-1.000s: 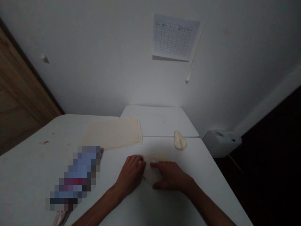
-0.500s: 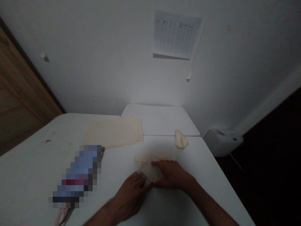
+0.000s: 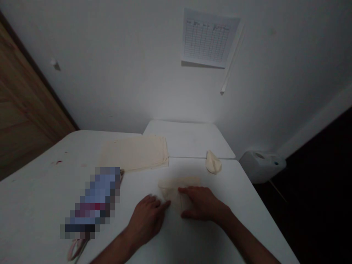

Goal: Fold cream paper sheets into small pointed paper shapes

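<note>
A thin cream sheet (image 3: 173, 196), folded to a point toward me, lies on the white table in front of me. My right hand (image 3: 205, 203) rests on its right side, thumb and index finger spread apart and pressing it down. To the left, my left hand (image 3: 147, 218) has its index finger stretched out to the sheet's left edge, with the other fingers loosely bent. A cone-shaped folded cream piece (image 3: 213, 163) sits beyond my right hand. Back left is a flat stack of cream sheets (image 3: 134, 152). The sheet's right part is hidden under my right hand.
A blurred-out bluish object (image 3: 93, 198) with a strap (image 3: 73, 249) lies left of my left hand. A white board (image 3: 189, 137) stands at the table's back against the wall. A white plastic container (image 3: 261, 167) is beyond the right edge. A printed chart (image 3: 210, 38) hangs above.
My left hand has moved left and away from my right thumb, leaving its index finger at the sheet's left edge. My right hand stays on the sheet.
</note>
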{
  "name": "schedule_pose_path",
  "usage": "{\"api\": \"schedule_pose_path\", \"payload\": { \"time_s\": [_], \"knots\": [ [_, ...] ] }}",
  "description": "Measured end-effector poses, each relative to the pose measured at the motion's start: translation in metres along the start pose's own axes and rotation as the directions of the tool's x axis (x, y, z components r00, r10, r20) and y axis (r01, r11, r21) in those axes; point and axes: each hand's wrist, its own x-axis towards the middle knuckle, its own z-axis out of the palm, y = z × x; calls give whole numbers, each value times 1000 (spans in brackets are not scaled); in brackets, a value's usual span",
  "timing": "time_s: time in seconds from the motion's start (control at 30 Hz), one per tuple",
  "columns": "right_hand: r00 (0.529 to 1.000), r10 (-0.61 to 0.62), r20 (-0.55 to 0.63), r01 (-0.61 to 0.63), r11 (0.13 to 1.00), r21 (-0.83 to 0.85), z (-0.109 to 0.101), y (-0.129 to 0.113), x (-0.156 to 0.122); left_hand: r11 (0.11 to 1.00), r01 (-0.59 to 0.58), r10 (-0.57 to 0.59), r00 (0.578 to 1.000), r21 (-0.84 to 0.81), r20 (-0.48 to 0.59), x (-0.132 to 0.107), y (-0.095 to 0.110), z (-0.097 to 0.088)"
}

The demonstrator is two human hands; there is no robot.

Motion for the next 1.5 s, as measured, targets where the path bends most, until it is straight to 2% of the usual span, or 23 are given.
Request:
{"api": "schedule_pose_path", "payload": {
  "time_s": [0.2,0.4,0.5,0.6,0.67,0.77,0.87,0.97,1.1,1.23,1.33,1.4,1.5],
  "knots": [
    [1000,-3,-17,3,1000,6,1,0,0,993,102,-99,994,59,-43,-2,-20,-4],
    [1000,-6,-23,6,1000,14,1,0,-1,966,231,-228,973,112,-41,-1,-22,-8],
    [999,-13,-31,14,1000,16,1,0,0,959,240,-237,971,152,-42,-2,-22,-7],
    [999,-9,-33,10,1000,9,2,0,0,953,210,-187,975,220,-124,-3,-21,-5],
    [1000,-8,-30,9,1000,12,3,1,1,959,151,-104,974,239,-199,-4,-19,-2],
    [999,-16,-37,17,1000,24,4,2,1,979,-50,104,956,196,-274,-1,-12,1],
    [999,-25,-42,27,999,42,5,3,1,971,-216,234,940,98,-246,10,-3,0],
    [999,-18,-38,20,998,56,5,4,-1,971,-236,225,956,-36,-186,24,4,-3],
    [998,-6,-66,11,998,67,7,3,-10,981,-145,117,971,-127,-208,34,9,2],
    [991,-3,-136,17,994,107,11,3,-21,987,-76,46,978,-139,-206,34,10,11],
    [968,38,-250,-1,989,147,16,8,-25,989,-53,28,983,-137,-181,33,12,11],
    [932,59,-357,0,987,163,20,15,-27,991,-51,30,986,-128,-166,33,13,8],
    [847,91,-524,18,980,199,24,26,-29,991,-67,49,987,-112,-156,34,14,4]
  ]
}}
